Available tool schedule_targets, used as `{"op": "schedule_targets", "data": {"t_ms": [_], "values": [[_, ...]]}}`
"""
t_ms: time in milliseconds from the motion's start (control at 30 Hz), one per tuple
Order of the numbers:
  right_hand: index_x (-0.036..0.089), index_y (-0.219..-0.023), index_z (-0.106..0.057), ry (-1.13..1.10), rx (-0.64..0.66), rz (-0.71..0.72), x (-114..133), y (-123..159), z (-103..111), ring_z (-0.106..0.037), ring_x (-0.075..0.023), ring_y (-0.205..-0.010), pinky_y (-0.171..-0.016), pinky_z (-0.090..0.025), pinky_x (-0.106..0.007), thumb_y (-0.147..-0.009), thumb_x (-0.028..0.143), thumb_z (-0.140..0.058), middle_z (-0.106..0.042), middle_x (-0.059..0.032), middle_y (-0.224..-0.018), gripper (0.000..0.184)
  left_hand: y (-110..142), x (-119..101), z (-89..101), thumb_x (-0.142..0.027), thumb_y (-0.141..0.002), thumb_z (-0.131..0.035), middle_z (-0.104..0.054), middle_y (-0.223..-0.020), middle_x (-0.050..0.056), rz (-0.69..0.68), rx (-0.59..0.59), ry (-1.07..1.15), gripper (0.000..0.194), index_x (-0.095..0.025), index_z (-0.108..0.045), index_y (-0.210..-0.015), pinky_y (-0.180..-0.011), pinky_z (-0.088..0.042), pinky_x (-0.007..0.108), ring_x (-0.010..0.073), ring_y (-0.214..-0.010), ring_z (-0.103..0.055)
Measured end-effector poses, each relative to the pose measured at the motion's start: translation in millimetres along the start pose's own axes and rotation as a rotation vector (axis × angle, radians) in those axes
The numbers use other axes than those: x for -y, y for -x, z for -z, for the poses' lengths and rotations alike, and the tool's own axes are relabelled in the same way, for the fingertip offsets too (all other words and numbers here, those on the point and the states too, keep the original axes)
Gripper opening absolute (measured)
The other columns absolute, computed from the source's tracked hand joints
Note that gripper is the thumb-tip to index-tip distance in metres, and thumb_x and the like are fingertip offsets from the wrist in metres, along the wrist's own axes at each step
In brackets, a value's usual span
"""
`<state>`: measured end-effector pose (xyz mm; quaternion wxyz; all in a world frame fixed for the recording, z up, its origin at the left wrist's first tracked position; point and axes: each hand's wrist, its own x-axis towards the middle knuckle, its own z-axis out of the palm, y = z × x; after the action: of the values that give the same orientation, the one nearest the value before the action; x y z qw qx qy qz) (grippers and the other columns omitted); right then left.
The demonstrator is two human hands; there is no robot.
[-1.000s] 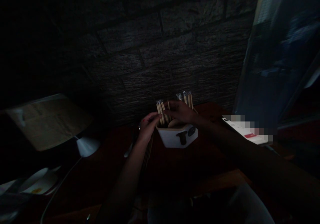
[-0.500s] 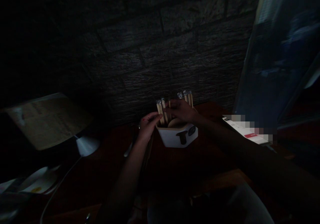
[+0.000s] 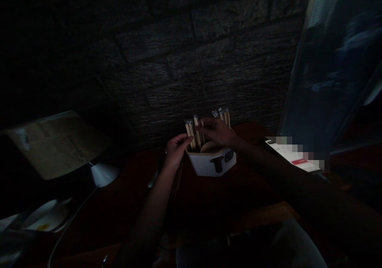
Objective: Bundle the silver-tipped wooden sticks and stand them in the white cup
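Observation:
On the dark table stands a white box (image 3: 203,166) with dark markings on its front. Wrapped chopsticks (image 3: 190,130) rise upright from its left part, leaning slightly left. My left hand (image 3: 176,151) is at the box's left side, thumb and fingers closed on these chopsticks. Over the box, my right hand (image 3: 217,131) has its fingers bent in a pinch at another wrapped pair of chopsticks (image 3: 197,124); its fingertips are dim. More wrapped chopsticks (image 3: 227,117) stand at the box's back right, behind the right hand. A round pale thing (image 3: 209,147) lies inside the box.
A lamp with a printed shade (image 3: 59,142) and white base (image 3: 104,174) is at left, its cable running down. A white dish (image 3: 44,216) sits lower left. A lit phone (image 3: 294,156) lies at right. Behind rises a brick wall (image 3: 179,61).
The left chopsticks have tipped slightly further left. A thin stick seen by my right fingertips no longer shows there. Both hands stay almost in place.

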<state>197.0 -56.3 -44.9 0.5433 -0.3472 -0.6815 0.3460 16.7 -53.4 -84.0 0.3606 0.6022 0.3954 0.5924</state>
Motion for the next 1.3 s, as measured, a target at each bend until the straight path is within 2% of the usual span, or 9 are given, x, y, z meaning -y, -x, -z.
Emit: {"op": "schedule_targets", "data": {"t_ms": [100,267,367,600,733,1033,1300], "values": [[0.018,-0.086,-0.063,0.005,-0.026,0.001,0,0,0,-0.053,-0.0113,-0.064,-0.056,-0.041,-0.023,-0.078,0.037,-0.067,-0.061,-0.0001,-0.074,0.021,-1,2,0.5,-0.036,-0.066,-0.077,-0.072,-0.082,0.002,0.002,-0.031,0.010,0.026,-0.017,-0.074,-0.085,-0.079,-0.044,0.028,0.0180,-0.081,-0.062],[0.017,-0.085,-0.063,0.025,0.095,-0.009,-4,0,1,-0.046,-0.0071,-0.052,-0.049,-0.038,-0.021,-0.080,0.039,-0.066,-0.058,0.0021,-0.069,0.022,-2,4,1.4,-0.036,-0.066,-0.077,-0.073,-0.086,0.003,0.020,-0.015,0.032,0.028,-0.017,-0.074,-0.087,-0.082,-0.045,0.029,0.0194,-0.084,-0.064],[0.017,-0.085,-0.065,0.066,0.135,0.014,-8,-2,1,-0.047,-0.0072,-0.052,-0.051,-0.039,-0.022,-0.081,0.037,-0.065,-0.060,0.0015,-0.070,0.021,-1,3,1.0,-0.036,-0.066,-0.078,-0.074,-0.088,0.004,0.026,0.014,0.039,0.028,-0.017,-0.075,-0.087,-0.083,-0.046,0.030,0.0201,-0.085,-0.065],[0.018,-0.090,-0.065,0.100,0.141,-0.005,-10,-2,1,-0.049,-0.0085,-0.052,-0.051,-0.041,-0.023,-0.079,0.039,-0.066,-0.058,0.0023,-0.067,0.024,0,0,0.2,-0.036,-0.068,-0.077,-0.074,-0.092,0.005,0.033,0.056,0.060,0.029,-0.017,-0.075,-0.089,-0.083,-0.047,0.031,0.0202,-0.086,-0.065],[0.017,-0.088,-0.064,0.054,0.151,-0.007,-7,-1,0,-0.049,-0.0083,-0.051,-0.051,-0.041,-0.024,-0.079,0.036,-0.067,-0.057,0.0029,-0.066,0.020,0,2,0.1,-0.036,-0.068,-0.077,-0.074,-0.092,0.005,0.042,0.050,0.065,0.030,-0.018,-0.075,-0.091,-0.082,-0.047,0.031,0.0207,-0.087,-0.065],[0.017,-0.096,-0.064,0.137,0.128,-0.004,-11,-3,1,-0.050,-0.0087,-0.048,-0.049,-0.040,-0.023,-0.081,0.033,-0.064,-0.056,0.0046,-0.059,0.022,1,1,0.2,-0.036,-0.067,-0.078,-0.074,-0.096,0.006,0.047,0.045,0.064,0.031,-0.019,-0.075,-0.093,-0.086,-0.047,0.033,0.0222,-0.091,-0.066],[0.016,-0.085,-0.067,0.174,0.174,-0.008,-5,-1,2,-0.053,-0.0091,-0.052,-0.051,-0.042,-0.023,-0.083,0.028,-0.062,-0.060,0.0015,-0.065,0.014,0,2,0.3,-0.035,-0.068,-0.077,-0.074,-0.094,0.006,0.039,0.038,0.035,0.029,-0.018,-0.075,-0.091,-0.086,-0.046,0.034,0.0223,-0.090,-0.065]]}}
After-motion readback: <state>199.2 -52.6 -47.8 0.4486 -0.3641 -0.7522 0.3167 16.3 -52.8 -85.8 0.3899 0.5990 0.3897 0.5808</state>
